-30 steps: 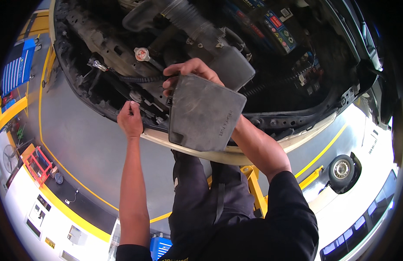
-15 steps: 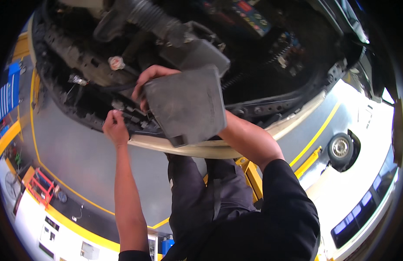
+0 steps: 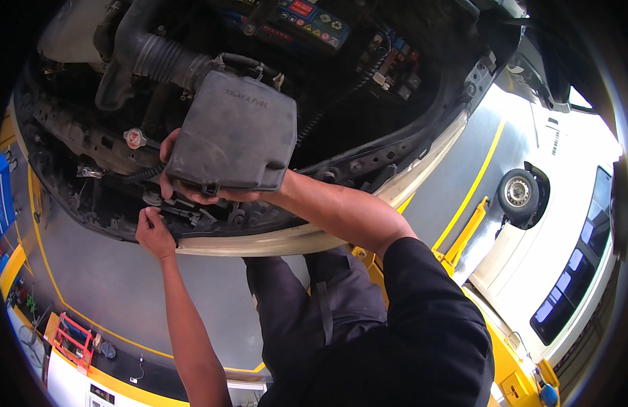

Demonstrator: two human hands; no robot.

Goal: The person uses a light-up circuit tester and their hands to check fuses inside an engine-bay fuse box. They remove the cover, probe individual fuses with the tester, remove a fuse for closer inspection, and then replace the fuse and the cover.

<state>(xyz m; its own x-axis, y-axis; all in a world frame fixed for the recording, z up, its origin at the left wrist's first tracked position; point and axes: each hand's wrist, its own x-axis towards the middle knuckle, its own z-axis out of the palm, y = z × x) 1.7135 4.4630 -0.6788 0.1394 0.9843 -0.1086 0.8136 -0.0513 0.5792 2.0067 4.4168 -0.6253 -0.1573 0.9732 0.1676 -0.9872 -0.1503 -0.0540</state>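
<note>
Fuse box cover [image 3: 236,132] is clamped in the right hand [image 3: 240,195], left hand [image 3: 155,234] is apart, fingers bunched by the cream bumper [image 3: 259,245].

A black short-sleeved shirt [image 3: 432,319] is worn with dark trousers [image 3: 281,288].

Dark grey squarish plastic cover [image 3: 232,129], scuffed paler in dusty patches! Black ribbed hose [image 3: 168,60]. Round red-and-white cap [image 3: 133,138] popping bright. Rectangular battery label [image 3: 312,24]: blue, flashing red and yellow. Curved cream panel edge [image 3: 280,242]. Smooth grey floor [image 3: 104,285], yellow stripes [image 3: 474,182]; white vehicle [image 3: 537,261], black cloth sleeve [image 3: 429,292].
</note>
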